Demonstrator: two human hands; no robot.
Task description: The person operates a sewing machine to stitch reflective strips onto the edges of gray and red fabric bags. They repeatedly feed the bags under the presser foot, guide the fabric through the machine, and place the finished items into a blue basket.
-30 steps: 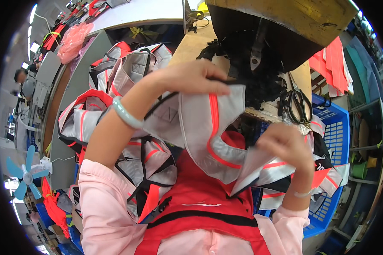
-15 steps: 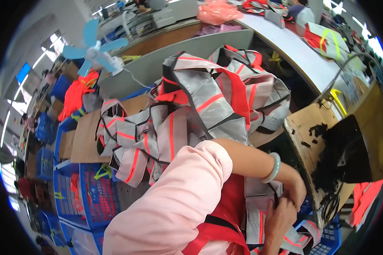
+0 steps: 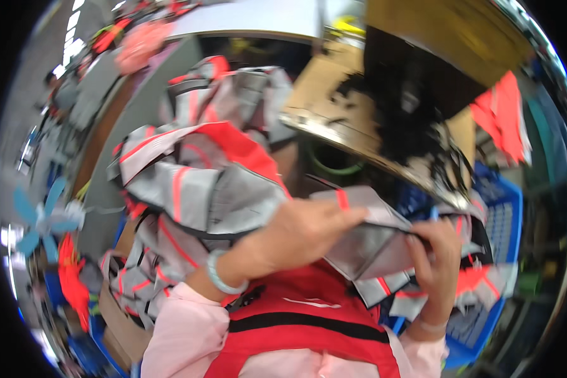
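Observation:
A silver-grey fabric strip point(image 3: 375, 242) with orange-red stripes and black edging is stretched between my two hands in front of my red apron. Its left part is in my left hand point(image 3: 299, 234), fingers closed over the cloth and pointing right. At the strip's black upper edge, my right hand point(image 3: 438, 249) pinches the fabric between thumb and fingers. More of the same banded cloth point(image 3: 233, 195) lies heaped to the left of my left hand. Beyond my right hand, further grey and orange-red pieces point(image 3: 479, 283) hang over a blue crate point(image 3: 513, 214).
A worn board point(image 3: 324, 82) littered with black scraps stands ahead, beneath a dark panel point(image 3: 441, 50). A grey partition point(image 3: 116, 120) runs along the left, with a light-blue fan point(image 3: 43, 220) beyond it. Orange-red cloth point(image 3: 504, 116) hangs at the right.
My view has swung to the right. My hands, close together at the right before, are now apart with the strip spread between them. My left arm has drawn back toward my body.

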